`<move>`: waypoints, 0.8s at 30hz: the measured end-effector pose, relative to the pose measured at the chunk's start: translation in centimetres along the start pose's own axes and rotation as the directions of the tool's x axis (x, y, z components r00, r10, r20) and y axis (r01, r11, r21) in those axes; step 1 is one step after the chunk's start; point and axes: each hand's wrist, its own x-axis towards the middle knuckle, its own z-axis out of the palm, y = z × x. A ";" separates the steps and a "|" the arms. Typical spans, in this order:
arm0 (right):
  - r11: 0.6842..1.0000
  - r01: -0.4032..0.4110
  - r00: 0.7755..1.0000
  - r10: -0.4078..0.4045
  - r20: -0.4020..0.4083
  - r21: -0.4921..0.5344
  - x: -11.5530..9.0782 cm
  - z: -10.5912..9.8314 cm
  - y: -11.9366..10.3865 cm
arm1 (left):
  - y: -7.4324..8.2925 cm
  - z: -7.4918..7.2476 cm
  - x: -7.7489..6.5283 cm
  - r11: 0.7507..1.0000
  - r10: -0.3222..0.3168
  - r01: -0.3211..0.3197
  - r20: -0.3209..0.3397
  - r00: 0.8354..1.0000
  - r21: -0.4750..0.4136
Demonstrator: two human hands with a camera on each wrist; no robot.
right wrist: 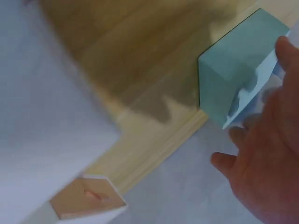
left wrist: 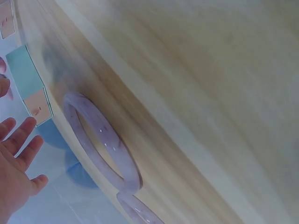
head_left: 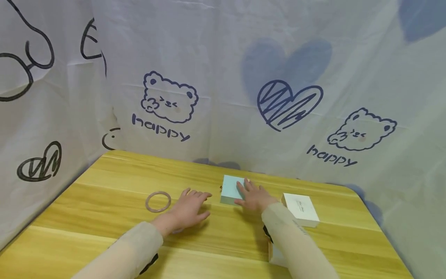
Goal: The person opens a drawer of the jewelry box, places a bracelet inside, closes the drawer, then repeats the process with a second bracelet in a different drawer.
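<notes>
A light teal box (head_left: 230, 190) lies towards the back of the table, a peach end panel with a small tab showing in the left wrist view. My right hand (head_left: 256, 197) is over its right part, fingers spread and loosely extended, fingertips at the box's top. My left hand (head_left: 188, 209) hovers left of the box, fingers spread, holding nothing. Beside that hand lies a pale lilac bangle (head_left: 147, 204), large in the left wrist view. A second bangle (left wrist: 139, 210) shows partly there, mostly hidden under my left wrist in the head view.
To the right of my right hand sits a white box (head_left: 301, 209) with small print on its lid. Another pale box (head_left: 276, 256) is partly covered by my right forearm. Behind the wood-grain table (head_left: 115, 186) hangs a printed white cloth (head_left: 223, 77).
</notes>
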 end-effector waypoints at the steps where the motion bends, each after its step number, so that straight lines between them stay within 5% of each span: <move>1: 1.000 -0.004 1.000 0.004 0.018 0.000 0.0 0.1 0.0 | 0.0 0.1 0.1 1.000 0.003 -0.003 0.002 1.000 0.008; 10: 0.998 0.005 0.999 -0.002 0.048 -0.057 -0.6 0.9 -0.5 | 0.0 0.5 0.6 1.000 -0.017 0.017 -0.004 1.000 0.017; 24: 0.996 0.007 0.999 -0.003 0.037 -0.089 -4.5 2.3 -1.8 | 0.6 0.4 0.9 1.000 -0.020 0.019 0.031 0.999 0.021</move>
